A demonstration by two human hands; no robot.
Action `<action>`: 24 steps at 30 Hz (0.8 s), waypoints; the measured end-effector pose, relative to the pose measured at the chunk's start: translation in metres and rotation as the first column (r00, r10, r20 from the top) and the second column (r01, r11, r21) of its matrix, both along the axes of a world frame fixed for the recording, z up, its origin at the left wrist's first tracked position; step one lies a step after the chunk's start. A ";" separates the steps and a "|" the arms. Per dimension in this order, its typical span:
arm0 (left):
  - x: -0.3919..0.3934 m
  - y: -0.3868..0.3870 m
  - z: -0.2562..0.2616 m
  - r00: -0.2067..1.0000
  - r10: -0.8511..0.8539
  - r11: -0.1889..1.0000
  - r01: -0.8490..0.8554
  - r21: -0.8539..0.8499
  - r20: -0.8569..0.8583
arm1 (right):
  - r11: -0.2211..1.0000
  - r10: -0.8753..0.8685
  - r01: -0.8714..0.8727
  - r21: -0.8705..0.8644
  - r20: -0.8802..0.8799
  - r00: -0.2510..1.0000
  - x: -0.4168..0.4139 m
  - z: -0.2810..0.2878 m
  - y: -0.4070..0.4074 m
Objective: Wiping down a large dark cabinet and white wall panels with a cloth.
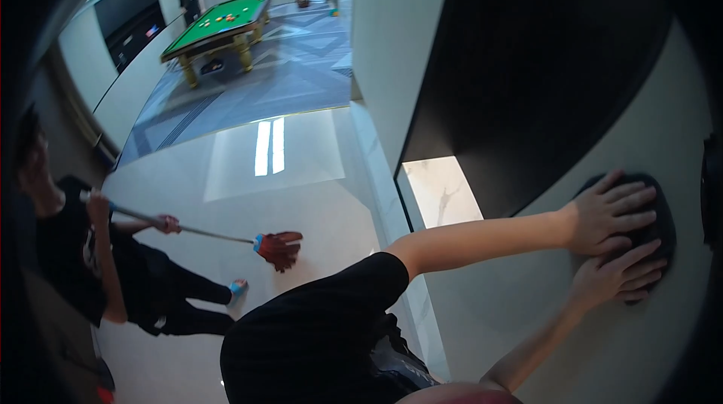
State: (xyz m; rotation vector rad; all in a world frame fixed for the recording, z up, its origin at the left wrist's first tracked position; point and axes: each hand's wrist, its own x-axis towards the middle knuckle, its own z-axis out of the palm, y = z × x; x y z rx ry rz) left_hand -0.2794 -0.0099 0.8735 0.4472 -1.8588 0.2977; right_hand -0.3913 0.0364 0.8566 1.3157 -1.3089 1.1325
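My left hand (607, 215) lies spread on a dark cloth (663, 206), pressing it flat against a pale wall panel (508, 285). Just below it in the picture, my right hand (615, 277) also presses the cloth, its fingers slightly apart. The two hands touch or overlap near the thumbs. Part of the cloth is hidden under them. Both arms reach out to the right from a black short sleeve and shirt.
At left, a person in black (79, 246) holds a mop with a red head (279, 248) over the glossy floor (282, 189). A large black panel (536, 65) adjoins the pale one. Farther off stand a green pool table (231, 11) and another person (192, 3).
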 end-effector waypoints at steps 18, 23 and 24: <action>0.035 0.045 -0.485 0.925 0.096 0.590 -0.350 0.727 0.368 | 0.357 0.380 -0.033 0.933 -0.113 0.918 -0.006 -0.409 0.008; 0.006 0.020 -0.422 0.939 0.155 0.746 -0.314 0.587 0.306 | 0.531 0.112 0.069 0.845 -0.151 0.982 -0.027 -0.350 0.013; 0.001 0.010 -0.389 0.949 0.134 0.797 -0.275 0.537 0.287 | 0.375 -0.064 0.252 0.892 -0.246 0.967 -0.013 -0.289 0.018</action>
